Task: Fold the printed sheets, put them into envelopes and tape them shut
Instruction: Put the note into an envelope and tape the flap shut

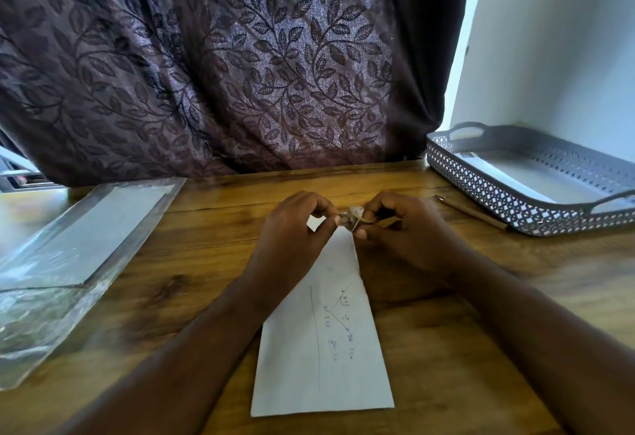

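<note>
At the middle of the bench lies a long white envelope, flat, its near short edge toward the person and its far end running away under the hands. Faint seam lines and some handwriting show on its face; the writing is too small to read. Over the envelope's far end the two hands meet. The left hand has its fingers curled and its grip narrow, thumb and fingertips pinched on a pale scrap that sits between the hands. The right hand is curled likewise and pinches the same scrap from the other side. The scrap is small, crumpled and blurred; it may be tape, but I cannot tell. Whether it touches the envelope is hidden by the fingers. Both forearms come in from the near edge, one on each side of the envelope. Left of the envelope, well apart, a clear plastic sleeve lies on the wood with something flat and pale inside. Right of the envelope's far end a slim brown pen lies at a slant, just beside a grey perforated tray with cut-out handles. Beyond the envelope a dark leaf-patterned curtain hangs down to the bench's far edge, and a white wall stands behind the tray.
</note>
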### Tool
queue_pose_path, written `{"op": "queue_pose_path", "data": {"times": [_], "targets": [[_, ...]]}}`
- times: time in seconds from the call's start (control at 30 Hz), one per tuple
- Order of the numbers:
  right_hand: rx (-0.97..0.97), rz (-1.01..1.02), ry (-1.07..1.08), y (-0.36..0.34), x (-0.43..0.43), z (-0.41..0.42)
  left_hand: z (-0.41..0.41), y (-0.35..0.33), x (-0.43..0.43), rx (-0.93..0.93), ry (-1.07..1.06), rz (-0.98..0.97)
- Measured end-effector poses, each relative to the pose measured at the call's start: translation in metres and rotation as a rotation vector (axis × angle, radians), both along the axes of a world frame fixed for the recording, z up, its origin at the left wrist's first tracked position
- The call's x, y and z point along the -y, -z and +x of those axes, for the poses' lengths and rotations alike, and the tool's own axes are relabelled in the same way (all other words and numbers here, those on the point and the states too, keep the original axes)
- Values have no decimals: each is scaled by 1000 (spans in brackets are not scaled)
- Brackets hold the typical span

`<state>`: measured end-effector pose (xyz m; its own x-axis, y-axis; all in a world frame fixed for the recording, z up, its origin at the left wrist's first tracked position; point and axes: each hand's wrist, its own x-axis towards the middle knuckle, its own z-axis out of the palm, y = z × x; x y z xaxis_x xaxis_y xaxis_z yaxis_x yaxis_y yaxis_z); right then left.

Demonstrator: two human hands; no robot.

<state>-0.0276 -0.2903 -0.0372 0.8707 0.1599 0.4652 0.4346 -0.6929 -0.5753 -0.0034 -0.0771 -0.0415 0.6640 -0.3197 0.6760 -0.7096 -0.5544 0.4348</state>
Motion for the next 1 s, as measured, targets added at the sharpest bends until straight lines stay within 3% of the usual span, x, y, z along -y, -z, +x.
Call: {"op": "queue_pose_path", "data": {"times": [0.3,0.6,0.87,1.0], "targets": [[-46,80,156,0,8,3,0,0,-2,-56,-27,25],[-136,-141,613,1,59,6,4,1,-4,-253,-87,0],[-168,-233,653,1,61,4,6,2,-5,-327,-132,-16],[63,-102,560,-14,45,-4,11,5,-6,-345,-189,-10]]}}
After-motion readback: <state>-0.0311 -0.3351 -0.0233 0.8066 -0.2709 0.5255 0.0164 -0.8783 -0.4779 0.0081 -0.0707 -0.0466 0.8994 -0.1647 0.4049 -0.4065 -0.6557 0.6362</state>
